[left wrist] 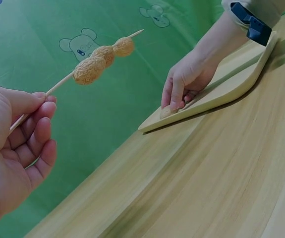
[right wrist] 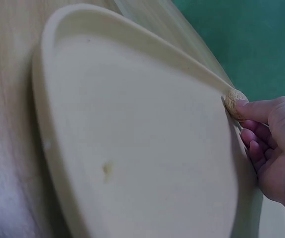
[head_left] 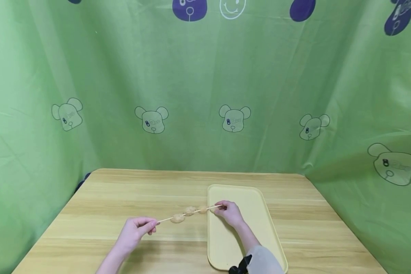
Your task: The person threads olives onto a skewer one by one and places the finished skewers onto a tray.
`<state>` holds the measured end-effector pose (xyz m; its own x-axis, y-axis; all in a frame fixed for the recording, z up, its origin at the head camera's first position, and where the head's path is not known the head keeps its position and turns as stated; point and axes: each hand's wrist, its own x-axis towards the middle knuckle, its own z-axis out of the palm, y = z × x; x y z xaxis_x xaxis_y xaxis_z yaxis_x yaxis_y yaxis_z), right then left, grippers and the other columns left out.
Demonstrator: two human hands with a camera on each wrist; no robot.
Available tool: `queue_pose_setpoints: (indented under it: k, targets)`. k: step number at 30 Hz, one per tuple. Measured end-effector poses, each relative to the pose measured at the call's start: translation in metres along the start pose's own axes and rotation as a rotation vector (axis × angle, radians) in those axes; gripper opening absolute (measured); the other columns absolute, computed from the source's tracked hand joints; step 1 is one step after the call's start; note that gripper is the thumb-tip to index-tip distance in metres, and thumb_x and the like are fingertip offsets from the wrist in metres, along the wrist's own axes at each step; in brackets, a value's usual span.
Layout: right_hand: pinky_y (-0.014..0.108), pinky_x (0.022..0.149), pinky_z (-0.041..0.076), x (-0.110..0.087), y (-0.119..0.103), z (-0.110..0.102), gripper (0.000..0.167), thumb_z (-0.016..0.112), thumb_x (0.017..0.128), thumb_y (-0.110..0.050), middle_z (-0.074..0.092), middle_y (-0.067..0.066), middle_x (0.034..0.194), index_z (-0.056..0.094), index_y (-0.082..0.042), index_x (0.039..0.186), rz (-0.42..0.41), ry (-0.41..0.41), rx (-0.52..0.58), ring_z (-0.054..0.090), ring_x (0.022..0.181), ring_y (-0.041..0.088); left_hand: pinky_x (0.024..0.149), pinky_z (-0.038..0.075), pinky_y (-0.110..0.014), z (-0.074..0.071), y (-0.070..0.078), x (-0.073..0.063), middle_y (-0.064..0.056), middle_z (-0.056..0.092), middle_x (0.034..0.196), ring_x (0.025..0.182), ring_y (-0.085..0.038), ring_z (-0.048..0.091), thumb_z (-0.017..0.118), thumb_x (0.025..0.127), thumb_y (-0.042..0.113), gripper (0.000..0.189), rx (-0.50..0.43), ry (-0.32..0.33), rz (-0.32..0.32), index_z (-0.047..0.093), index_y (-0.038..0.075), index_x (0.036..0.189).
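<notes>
A thin wooden skewer (left wrist: 60,83) carries three tan, rough-skinned balls (left wrist: 89,71), strung close together below its bare pointed tip. My left hand (head_left: 135,234) pinches the skewer's lower end between thumb and fingers, holding it slanted above the table. Over at the pale yellow tray (head_left: 234,190), my right hand (head_left: 231,215) grips another tan ball (right wrist: 235,103) with thumb and fingertips, right at the tray's left edge. In the head view the skewer's tip overlaps the right hand's fingers; the left wrist view shows the tip apart from that hand.
The wood-grain table (head_left: 150,186) extends around the tray. A small brownish spot (right wrist: 107,171) marks the tray's floor. Green curtains (head_left: 191,76) with bear prints hang behind and at both sides. A dark band (left wrist: 251,24) circles the right wrist.
</notes>
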<state>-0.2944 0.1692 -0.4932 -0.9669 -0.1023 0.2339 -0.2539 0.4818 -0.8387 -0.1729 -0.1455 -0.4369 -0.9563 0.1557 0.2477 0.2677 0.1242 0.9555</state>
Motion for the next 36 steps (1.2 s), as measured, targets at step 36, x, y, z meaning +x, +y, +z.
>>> queue_pose_setpoints:
  k: [36]
  targets:
    - [0.035,0.082,0.050,-0.020,-0.024,-0.033,0.032,0.059,0.090,-0.007,0.063,0.021,0.103,0.053,0.014,0.114,0.053,-0.174,0.203,0.062,0.092,0.027,0.071,0.046,-0.023,-0.003,0.003,0.002,-0.002,0.064,0.069,0.064,-0.009,0.057,0.061,0.086,0.002,0.019,-0.003,0.036,-0.052,0.063,-0.015,0.095]
